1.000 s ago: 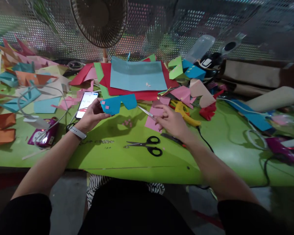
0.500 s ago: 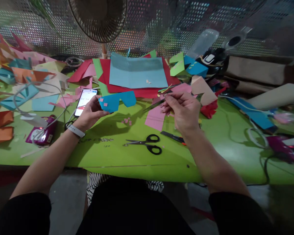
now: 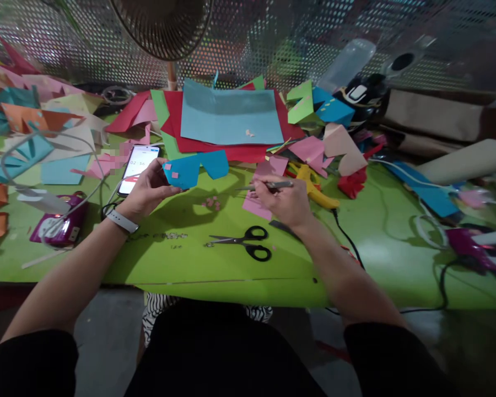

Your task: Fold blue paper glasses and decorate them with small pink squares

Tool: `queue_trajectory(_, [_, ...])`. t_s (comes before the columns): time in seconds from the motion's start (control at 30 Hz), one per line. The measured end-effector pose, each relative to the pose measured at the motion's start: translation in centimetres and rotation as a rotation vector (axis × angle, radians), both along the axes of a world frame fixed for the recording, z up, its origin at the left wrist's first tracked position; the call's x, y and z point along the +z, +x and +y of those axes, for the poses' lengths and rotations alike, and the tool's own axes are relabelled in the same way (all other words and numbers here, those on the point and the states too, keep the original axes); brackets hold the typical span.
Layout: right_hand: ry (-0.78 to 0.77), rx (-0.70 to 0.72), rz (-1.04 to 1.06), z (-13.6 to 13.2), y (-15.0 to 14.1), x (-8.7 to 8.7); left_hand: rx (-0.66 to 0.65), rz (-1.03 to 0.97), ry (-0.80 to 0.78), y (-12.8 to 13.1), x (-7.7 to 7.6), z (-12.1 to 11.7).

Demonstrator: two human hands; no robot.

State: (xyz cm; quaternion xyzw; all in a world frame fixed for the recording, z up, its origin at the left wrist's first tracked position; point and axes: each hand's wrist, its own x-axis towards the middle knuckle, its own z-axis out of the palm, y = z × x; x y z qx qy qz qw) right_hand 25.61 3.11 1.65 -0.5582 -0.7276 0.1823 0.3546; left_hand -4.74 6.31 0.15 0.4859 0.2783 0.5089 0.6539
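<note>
My left hand (image 3: 151,184), with a white watch band at its wrist, pinches the left end of a folded blue paper piece (image 3: 182,172). Two small pink squares sit on that end, and the paper is held above the table. My right hand (image 3: 281,201) is closed on metal tweezers (image 3: 281,184), their thin tips pointing left. Below the blue paper lies a scatter of tiny pink paper bits (image 3: 211,203). Pink paper (image 3: 256,207) lies under and beside my right hand. Scissors with black handles (image 3: 248,241) rest nearer to me.
A phone (image 3: 138,170) showing a timer lies behind my left hand. A yellow glue gun (image 3: 320,192) with a black cord is right of my right hand. A cutter blade (image 3: 284,229) lies partly under my forearm. Stacked coloured paper (image 3: 231,118) and a fan (image 3: 165,25) stand behind.
My right hand has come down and left with the tweezers, uncovering the yellow glue gun. My left hand still holds the blue paper. The whole view has shifted slightly.
</note>
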Motion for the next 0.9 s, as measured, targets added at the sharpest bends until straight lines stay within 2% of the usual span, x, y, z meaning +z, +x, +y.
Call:
queue_trajectory(0.13, [-0.149,0.105,0.302,-0.4,-0.7,-1.3,-0.01,0.01,0.007,0.0,-0.1,-0.1])
queue_trajectory(0.33, [-0.253,0.154,0.331,-0.6,-1.1,-1.7,-0.009,0.015,0.008,-0.1,-0.3,0.1])
queue_trajectory(0.6, [-0.157,0.213,0.315,-0.5,-1.2,-2.3,-0.027,0.029,0.014,-0.1,-0.4,0.1])
queue_trajectory(0.9, [-0.032,0.309,0.22,-1.1,-1.4,-2.0,-0.034,0.021,0.013,-0.1,-0.5,0.1])
